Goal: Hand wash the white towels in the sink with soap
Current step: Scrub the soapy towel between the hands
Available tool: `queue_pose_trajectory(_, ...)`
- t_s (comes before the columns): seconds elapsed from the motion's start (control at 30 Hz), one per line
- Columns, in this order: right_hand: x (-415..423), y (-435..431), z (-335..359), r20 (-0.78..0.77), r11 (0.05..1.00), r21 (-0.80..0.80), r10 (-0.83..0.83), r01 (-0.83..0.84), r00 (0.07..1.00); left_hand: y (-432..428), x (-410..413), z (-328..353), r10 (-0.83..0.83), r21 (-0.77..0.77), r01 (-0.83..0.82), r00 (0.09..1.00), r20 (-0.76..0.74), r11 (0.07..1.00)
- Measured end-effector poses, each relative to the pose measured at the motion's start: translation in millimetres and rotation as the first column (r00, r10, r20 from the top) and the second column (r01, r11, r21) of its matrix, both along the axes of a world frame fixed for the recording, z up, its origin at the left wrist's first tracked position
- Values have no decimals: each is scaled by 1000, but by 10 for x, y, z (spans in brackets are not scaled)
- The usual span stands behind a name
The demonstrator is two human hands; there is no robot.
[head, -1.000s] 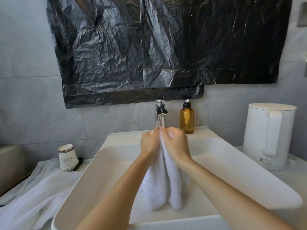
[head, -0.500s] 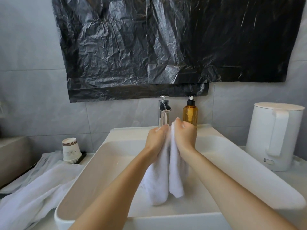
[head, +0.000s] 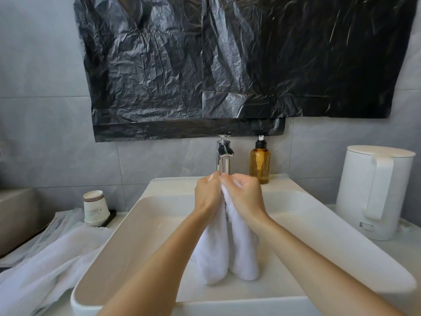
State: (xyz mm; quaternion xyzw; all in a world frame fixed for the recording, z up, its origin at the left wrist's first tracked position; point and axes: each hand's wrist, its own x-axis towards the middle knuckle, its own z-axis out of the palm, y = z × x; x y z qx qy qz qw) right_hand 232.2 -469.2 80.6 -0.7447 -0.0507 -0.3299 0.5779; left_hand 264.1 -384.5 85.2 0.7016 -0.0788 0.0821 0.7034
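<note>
A white towel hangs in two folds over the white sink, its lower ends just above the basin floor. My left hand and my right hand grip its top edge side by side, knuckles nearly touching, with soap foam on the fingers. They sit just below the chrome tap. An amber soap pump bottle stands on the sink's back ledge, right of the tap. Another white towel lies crumpled on the counter to the left.
A stack of paper cups stands on the left counter beside a dark flat object. A white kettle is on the right counter. Black plastic sheeting covers the wall above the tap.
Both hands rub the towel's top together; the right hand came down level with the left and the folds shifted slightly. The camera tilted a little.
</note>
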Motion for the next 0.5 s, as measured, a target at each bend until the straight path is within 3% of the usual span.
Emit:
queue_pose_trajectory(0.17, 123, -140, 70, -49, 971, 91, -219, 223, 974, -65, -78, -14, -151, 42, 153, 987, -46, 987)
queue_pose_trajectory(0.33, 35, 5, 21, 23, 999, -27, 36, -36, 999, 9, -33, 30, 21, -106, -28, 998, -61, 994)
queue_pose_trajectory(0.43, 139, -142, 105, -56, 977, 116, -171, 176, 984, -15, -152, 99, -235, -178, 208, 960, -152, 962)
queue_pose_trajectory(0.5, 180, -274, 76, -102, 956, 175, -222, 237, 970, -50, -180, 116, -332, -167, 307, 931, -154, 937)
